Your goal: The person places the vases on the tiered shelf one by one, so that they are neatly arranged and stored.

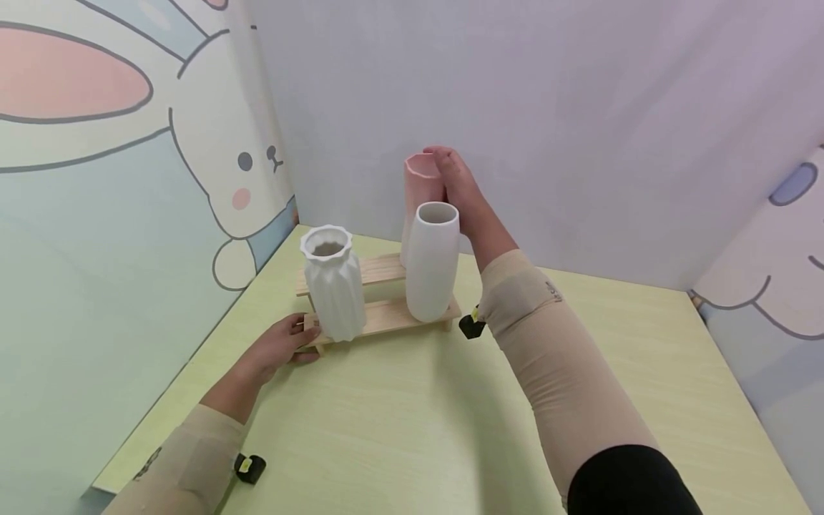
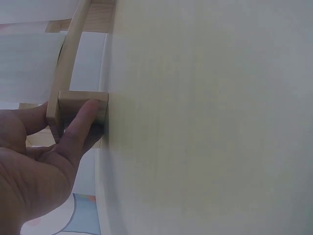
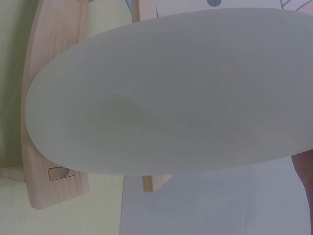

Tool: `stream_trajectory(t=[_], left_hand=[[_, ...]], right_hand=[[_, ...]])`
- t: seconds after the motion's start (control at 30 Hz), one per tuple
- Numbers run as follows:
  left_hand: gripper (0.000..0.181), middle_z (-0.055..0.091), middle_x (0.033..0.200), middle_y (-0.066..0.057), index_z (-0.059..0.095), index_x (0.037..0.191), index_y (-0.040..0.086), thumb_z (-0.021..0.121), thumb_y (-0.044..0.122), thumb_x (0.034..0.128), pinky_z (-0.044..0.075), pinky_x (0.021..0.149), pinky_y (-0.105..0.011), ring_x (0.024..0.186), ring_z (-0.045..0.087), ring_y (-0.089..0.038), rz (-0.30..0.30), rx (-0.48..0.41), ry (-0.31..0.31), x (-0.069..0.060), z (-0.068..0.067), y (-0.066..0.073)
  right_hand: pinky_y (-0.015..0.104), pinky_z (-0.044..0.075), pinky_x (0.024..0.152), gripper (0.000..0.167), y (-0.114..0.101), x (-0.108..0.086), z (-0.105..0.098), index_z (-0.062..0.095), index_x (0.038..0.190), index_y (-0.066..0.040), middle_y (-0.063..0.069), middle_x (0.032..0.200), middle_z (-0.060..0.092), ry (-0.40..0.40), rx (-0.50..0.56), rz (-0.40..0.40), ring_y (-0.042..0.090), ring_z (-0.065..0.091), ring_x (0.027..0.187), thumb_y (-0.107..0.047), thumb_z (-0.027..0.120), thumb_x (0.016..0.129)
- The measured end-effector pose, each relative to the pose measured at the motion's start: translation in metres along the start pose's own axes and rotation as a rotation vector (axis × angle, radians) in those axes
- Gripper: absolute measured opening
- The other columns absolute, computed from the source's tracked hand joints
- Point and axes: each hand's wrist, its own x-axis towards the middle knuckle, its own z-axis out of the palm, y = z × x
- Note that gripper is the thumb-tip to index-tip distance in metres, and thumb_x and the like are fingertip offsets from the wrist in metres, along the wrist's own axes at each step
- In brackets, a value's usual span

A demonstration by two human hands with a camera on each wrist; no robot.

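Observation:
My left hand grips the left end of a two-tier wooden stand. In the left wrist view its fingers lie against the short leg below the board. At the back right, my right hand holds a pink vase by its upper right side, fingertips at the rim. That vase is upright on the upper tier, its lower part mostly hidden. In front, a smooth white vase stands on the lower tier and fills much of the right wrist view. A pleated white vase stands at the lower tier's left end.
The stand is on a pale yellow table near its back edge. A plain light wall rises behind. To the left, a wall with a cartoon rabbit runs along the table's side.

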Motion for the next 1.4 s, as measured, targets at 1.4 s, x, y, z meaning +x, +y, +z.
stream_trajectory(t=[1.4], left_hand=[[0.061,0.035,0.148,-0.027,0.018,0.152,-0.001,0.049,0.024,0.1049,0.057,0.094,-0.037,0.123,0.055,-0.032,0.005,0.011,-0.015,-0.0061,-0.0028,0.0015]], right_hand=[[0.032,0.053,0.078,0.044,0.0039,-0.0027,0.0045,0.044,0.133,-0.03,0.005,0.122,0.054,-0.051,-0.002,-0.03,0.023,0.052,0.104,-0.053,0.052,0.097]])
